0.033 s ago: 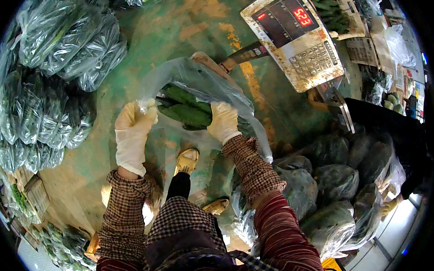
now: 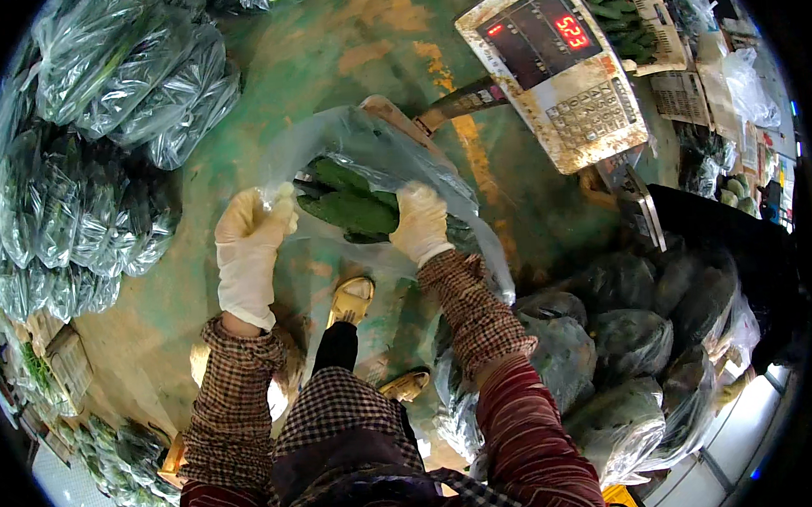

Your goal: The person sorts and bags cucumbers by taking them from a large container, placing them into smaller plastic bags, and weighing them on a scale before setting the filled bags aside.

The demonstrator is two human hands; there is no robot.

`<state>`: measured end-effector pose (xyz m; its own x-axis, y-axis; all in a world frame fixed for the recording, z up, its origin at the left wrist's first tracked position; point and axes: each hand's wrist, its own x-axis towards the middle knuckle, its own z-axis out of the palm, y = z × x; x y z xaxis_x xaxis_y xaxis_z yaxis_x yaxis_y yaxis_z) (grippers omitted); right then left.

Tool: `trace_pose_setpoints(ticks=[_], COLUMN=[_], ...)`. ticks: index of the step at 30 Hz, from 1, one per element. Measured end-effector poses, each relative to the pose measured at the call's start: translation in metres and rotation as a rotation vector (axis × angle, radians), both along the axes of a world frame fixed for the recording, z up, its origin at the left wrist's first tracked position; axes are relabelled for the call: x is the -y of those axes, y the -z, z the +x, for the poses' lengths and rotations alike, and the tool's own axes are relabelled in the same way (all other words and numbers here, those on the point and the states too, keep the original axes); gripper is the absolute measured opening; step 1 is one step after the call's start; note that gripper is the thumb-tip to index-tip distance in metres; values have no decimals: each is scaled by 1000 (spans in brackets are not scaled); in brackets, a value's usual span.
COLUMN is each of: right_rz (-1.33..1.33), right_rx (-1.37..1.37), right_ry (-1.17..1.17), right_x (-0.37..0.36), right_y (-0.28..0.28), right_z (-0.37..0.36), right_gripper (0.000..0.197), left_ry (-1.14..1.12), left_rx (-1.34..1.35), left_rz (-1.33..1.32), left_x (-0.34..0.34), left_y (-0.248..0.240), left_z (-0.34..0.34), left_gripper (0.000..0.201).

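Head view, items at and about my hands.

Item: left hand [image 2: 253, 242], white-gloved, fingers pinched on the rim of a clear plastic bag [image 2: 328, 130]; the fingertips are lost in bright, crumpled film.

Item: right hand [image 2: 419, 224], likewise gloved, fingers curled at the right end of the vegetables; whether it grips them, the bag's edge or both, I cannot tell.

Item: long green vegetables [image 2: 350, 211], several, lying in the mouth of the bag between my hands. Count uncertain (film and glove cover their ends).

Item: checked sleeve covers [image 2: 235, 388], one on each forearm, over striped red sleeves [image 2: 531, 429].

Item: weighing scale head [image 2: 552, 75], pale, dirt-stained, red digits lit, upper right; keypad marks too worn to make out. A brown edge [image 2: 386, 114] shows behind the bag, the rest covered; what bears the bag's weight is hidden.

Item: yellow shoes [image 2: 351, 299], one in fair view, the other partly behind my checked apron [image 2: 327, 406].

Item: filled bags, stacked at left [image 2: 127, 84] and heaped at right [image 2: 623, 339]; contents dulled by glare.

Item: crate [image 2: 663, 16] of green produce, upper right, partly behind the scale and cut off above.

Item: black shape [image 2: 732, 248], far right, too dark to identify.
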<state>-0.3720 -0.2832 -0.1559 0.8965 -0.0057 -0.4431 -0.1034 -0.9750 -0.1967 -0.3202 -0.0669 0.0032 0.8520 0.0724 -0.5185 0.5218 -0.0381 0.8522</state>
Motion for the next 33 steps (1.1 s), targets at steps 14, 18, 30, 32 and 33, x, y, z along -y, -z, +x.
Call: trace_pose_setpoints(ticks=[14,18,30,32,33], right_rz=[-95,68,251,244,240], right_rx=[-239,-97,-80,-71,-68], right_ry=[-105,-89,-135,-145,-150], right_x=[2,7,26,27,28], right_y=[31,3,-64,-63,-62], right_z=[66,24,-20,-22,-23], right_gripper=[61,59,74,69,66], left_ry=[-40,-65,-103,-98,-91], left_rx=[-1,38,44,66,76], left_rz=[-33,-74,-23,-15,-1], left_x=[11,1,2,4,4], left_y=[-11,-2,-3,2,5], left_z=[15,15,0,-3,-4], left_gripper=[19,16,19,21,21])
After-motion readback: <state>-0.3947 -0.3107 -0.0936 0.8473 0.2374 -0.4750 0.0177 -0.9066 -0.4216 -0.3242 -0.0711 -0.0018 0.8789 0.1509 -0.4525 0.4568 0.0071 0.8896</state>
